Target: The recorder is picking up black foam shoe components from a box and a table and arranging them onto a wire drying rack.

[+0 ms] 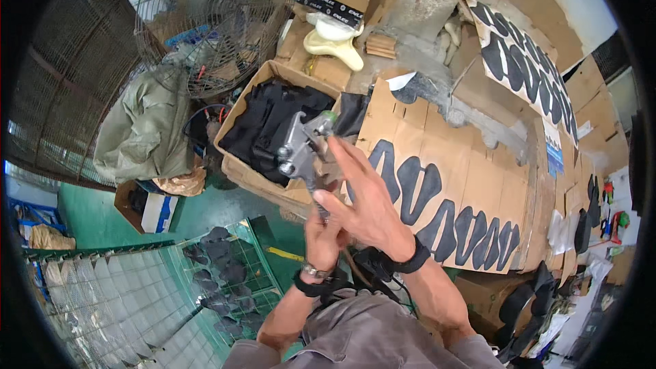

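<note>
A silver metal spray gun (301,147) with a green part at its top is in front of me, over the edge of an open cardboard box (290,195). My left hand (322,238) is closed around the gun's lower end, its fingers partly hidden. My right hand (365,201) is against the gun's side, with fingers stretched along its body and the thumb near the handle. To the right, several black curved pad-shaped pieces (417,191) lie in rows on a cardboard sheet (465,157). Black fabric pieces (273,123) fill the box beyond the gun.
A wire-caged fan (219,20) stands at the far left, beside a grey-green cloth heap (147,126). At lower left, a green mesh rack (256,246) holds dark pieces. A second board (523,61) with black pieces leans at far right. A cream-coloured moulded form (335,48) sits behind the box.
</note>
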A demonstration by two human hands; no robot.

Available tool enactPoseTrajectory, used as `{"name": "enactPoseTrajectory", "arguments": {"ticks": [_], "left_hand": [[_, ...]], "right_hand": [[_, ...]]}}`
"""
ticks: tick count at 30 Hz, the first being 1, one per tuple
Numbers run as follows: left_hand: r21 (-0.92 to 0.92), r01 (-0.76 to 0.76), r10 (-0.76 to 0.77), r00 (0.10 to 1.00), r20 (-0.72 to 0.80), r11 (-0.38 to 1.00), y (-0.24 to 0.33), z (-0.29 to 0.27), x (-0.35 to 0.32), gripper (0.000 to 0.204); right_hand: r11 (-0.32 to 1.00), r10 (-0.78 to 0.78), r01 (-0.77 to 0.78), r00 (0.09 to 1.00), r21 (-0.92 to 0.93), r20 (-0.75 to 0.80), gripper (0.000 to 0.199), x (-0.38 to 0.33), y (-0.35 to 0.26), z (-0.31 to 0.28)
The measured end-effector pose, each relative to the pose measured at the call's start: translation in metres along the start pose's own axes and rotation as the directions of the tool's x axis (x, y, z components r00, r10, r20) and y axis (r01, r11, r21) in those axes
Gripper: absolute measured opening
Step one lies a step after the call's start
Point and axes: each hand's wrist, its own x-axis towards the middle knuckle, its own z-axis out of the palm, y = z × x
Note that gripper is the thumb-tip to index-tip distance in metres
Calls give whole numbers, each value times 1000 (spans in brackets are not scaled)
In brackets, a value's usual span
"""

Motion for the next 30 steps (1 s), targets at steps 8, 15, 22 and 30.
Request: {"name": "enactPoseTrajectory", "arguments": {"ticks": [8,15,22,30], "left_hand": [[263,-66,47,996,79,963,109,-50,87,48],[5,61,-58,916,397,998,178,-48,245,53],[583,211,-151,977,-151,785,82,-83,340,28],[647,44,62,988,-140,761,52,-95,258,43]], "right_hand": [[871,480,-475,877,-129,11,57,-178,134,-11],[644,748,-718,663,-263,21,54,-347,175,-16],[497,857,-854,511,-156,-64,53,-405,201,-1],[498,857,-855,511,-145,-68,59,-394,186,-8]]}}
